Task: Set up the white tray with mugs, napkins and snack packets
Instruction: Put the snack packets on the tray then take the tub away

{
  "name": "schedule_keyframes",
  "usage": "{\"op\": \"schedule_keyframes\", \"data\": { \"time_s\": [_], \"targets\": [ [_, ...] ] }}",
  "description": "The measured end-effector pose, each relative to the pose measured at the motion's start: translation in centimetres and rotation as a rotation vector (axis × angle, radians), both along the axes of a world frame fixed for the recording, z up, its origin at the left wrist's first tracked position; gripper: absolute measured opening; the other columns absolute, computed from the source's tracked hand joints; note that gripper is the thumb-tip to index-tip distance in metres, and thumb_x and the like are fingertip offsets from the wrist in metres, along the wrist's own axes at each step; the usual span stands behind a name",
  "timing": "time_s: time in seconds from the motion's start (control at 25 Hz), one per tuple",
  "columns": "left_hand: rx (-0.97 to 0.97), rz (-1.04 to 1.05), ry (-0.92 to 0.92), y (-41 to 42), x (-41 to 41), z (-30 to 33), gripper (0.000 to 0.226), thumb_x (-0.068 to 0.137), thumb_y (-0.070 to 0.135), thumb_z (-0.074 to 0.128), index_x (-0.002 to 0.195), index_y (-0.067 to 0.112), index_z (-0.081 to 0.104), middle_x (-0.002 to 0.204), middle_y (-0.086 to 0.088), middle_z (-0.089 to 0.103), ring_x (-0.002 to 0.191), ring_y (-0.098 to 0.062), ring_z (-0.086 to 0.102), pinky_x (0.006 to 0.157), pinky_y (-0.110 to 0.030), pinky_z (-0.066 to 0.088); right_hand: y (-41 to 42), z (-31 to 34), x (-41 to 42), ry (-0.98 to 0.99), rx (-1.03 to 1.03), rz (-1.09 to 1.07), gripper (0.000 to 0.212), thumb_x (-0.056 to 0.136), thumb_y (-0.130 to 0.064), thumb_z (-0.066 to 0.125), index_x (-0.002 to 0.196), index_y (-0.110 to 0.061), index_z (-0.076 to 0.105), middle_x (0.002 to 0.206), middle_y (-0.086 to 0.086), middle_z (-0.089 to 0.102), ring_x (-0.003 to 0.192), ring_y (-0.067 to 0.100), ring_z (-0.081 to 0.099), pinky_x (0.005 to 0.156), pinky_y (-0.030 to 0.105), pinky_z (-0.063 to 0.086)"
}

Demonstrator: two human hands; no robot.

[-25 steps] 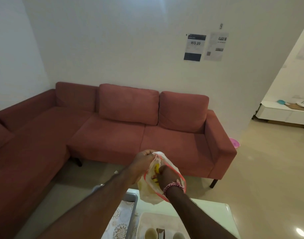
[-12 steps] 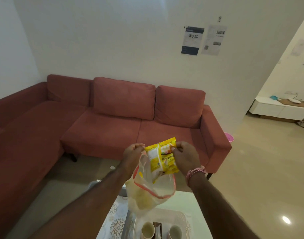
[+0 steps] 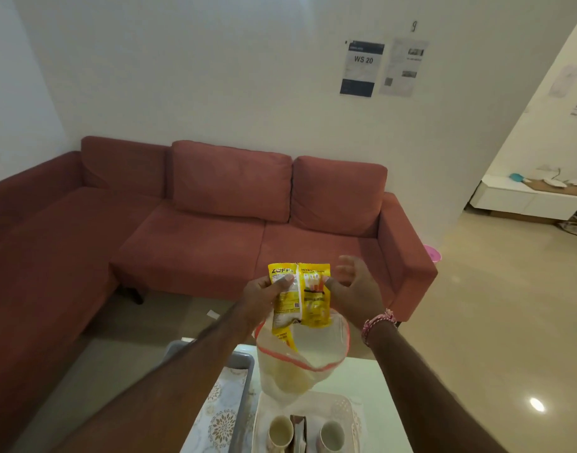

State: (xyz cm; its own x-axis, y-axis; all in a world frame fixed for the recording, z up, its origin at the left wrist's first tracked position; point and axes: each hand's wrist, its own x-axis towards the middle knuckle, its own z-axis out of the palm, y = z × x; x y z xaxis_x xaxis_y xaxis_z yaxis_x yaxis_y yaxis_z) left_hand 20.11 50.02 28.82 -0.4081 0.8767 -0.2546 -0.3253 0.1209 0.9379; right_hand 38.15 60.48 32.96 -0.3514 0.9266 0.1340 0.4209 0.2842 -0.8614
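Two yellow snack packets (image 3: pixel 300 294) stand half out of a clear zip bag (image 3: pixel 300 361) with a red rim, held up over the table. My left hand (image 3: pixel 264 297) grips the left packet with its thumb on the front. My right hand (image 3: pixel 354 291) is at the right packet's edge, thumb touching it and the other fingers spread. Below, the white tray (image 3: pixel 344 405) holds two mugs (image 3: pixel 280 431) (image 3: pixel 331 434) with a brown folded item (image 3: pixel 298 433) between them.
A grey tray (image 3: pixel 244 387) with a floral patterned cloth (image 3: pixel 220 420) lies left of the white tray on the pale table (image 3: pixel 382 387). A red corner sofa (image 3: pixel 199 237) stands beyond. A pink bin (image 3: pixel 432 253) sits by the sofa's right arm.
The packets have come further up out of the bag. My left hand has shifted from the bag's rim onto the left packet, and my right hand's fingers have spread open.
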Motion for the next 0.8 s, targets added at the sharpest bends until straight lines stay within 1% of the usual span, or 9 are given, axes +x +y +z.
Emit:
{"op": "schedule_keyframes", "data": {
  "time_s": [0.08,0.2,0.28,0.36,0.44,0.48,0.56,0.64,0.8],
  "targets": [
    [-0.022,-0.077,0.096,-0.5,-0.5,-0.9,0.039,0.085,0.038,0.086,0.111,0.009,0.082,0.115,-0.021,0.081,0.103,-0.035,0.08,0.093,-0.051,0.065,0.8,0.7,0.0,-0.199,0.078,0.233,0.059,0.079,-0.033,0.085,0.133,-0.03,0.061,0.123,-0.01,0.065,0.106,0.012,0.065,0.091,0.033,0.054],
    [-0.04,-0.159,0.158,-1.1,-0.2,-1.6,0.041,0.079,0.04,0.092,0.111,0.015,0.083,0.112,-0.013,0.083,0.107,-0.034,0.079,0.097,-0.053,0.063,1.3,0.7,-1.1,-0.452,0.074,0.522,0.057,0.077,-0.038,0.085,0.13,-0.033,0.066,0.118,-0.009,0.072,0.104,0.013,0.069,0.093,0.036,0.057],
    [-0.066,-0.178,0.195,-1.6,-0.4,-2.6,0.046,0.077,0.03,0.096,0.118,0.014,0.08,0.113,-0.01,0.083,0.104,-0.028,0.08,0.086,-0.043,0.066,1.4,-0.3,-1.6,-0.459,0.067,0.533,0.041,0.075,-0.035,0.087,0.114,-0.031,0.074,0.098,-0.008,0.077,0.088,0.011,0.072,0.081,0.033,0.059],
    [-0.142,-0.236,0.235,-2.6,-1.4,-4.0,0.068,0.07,0.014,0.101,0.131,0.013,0.072,0.114,-0.01,0.079,0.099,-0.021,0.078,0.082,-0.035,0.065,1.6,-2.0,-1.8,-0.425,0.044,0.485,0.03,0.074,-0.028,0.088,0.102,-0.03,0.077,0.085,-0.008,0.077,0.077,0.01,0.071,0.075,0.033,0.059],
    [-0.332,-0.293,0.469,-3.6,-2.9,-6.0,0.082,0.065,0.008,0.101,0.14,0.014,0.066,0.115,-0.007,0.073,0.106,-0.02,0.072,0.087,-0.031,0.06,1.7,-3.8,-1.8,-0.395,-0.009,0.448,0.024,0.075,-0.023,0.087,0.095,-0.029,0.078,0.079,-0.008,0.075,0.069,0.007,0.066,0.071,0.031,0.059],
    [-0.452,-0.326,0.64,-3.8,-3.8,-7.0,0.068,0.069,0.01,0.097,0.132,0.014,0.072,0.111,-0.005,0.074,0.106,-0.021,0.072,0.082,-0.026,0.056,1.8,-4.6,-1.8,-0.39,-0.025,0.433,0.022,0.075,-0.022,0.086,0.094,-0.029,0.078,0.077,-0.009,0.073,0.067,0.006,0.064,0.068,0.028,0.057],
    [-0.585,-0.223,0.863,-4.5,-5.2,-9.0,0.008,0.086,0.013,0.08,0.092,0.009,0.08,0.091,-0.006,0.074,0.1,-0.027,0.074,0.067,-0.026,0.046,2.1,-6.7,-1.9,-0.389,-0.058,0.407,0.019,0.077,-0.022,0.085,0.094,-0.027,0.079,0.077,-0.009,0.073,0.068,0.006,0.062,0.066,0.025,0.054],
    [-0.659,-0.02,0.929,-5.2,-6.2,-10.9,0.022,0.097,0.014,0.062,0.088,0.003,0.08,0.092,-0.012,0.075,0.105,-0.034,0.072,0.075,-0.032,0.044,2.5,-9.0,-1.9,-0.392,-0.09,0.373,0.017,0.079,-0.024,0.083,0.096,-0.027,0.08,0.078,-0.01,0.073,0.07,0.007,0.062,0.065,0.023,0.05],
    [-0.727,0.412,0.811,-5.7,-7.9,-14.6,0.032,0.102,0.024,0.055,0.111,0.003,0.077,0.117,-0.022,0.076,0.112,-0.045,0.068,0.094,-0.044,0.054,3.5,-18.0,-2.6,-0.458,-0.203,0.326,0.021,0.082,-0.022,0.079,0.102,-0.029,0.081,0.087,-0.011,0.072,0.084,0.01,0.065,0.074,0.024,0.047]
  ]
}}
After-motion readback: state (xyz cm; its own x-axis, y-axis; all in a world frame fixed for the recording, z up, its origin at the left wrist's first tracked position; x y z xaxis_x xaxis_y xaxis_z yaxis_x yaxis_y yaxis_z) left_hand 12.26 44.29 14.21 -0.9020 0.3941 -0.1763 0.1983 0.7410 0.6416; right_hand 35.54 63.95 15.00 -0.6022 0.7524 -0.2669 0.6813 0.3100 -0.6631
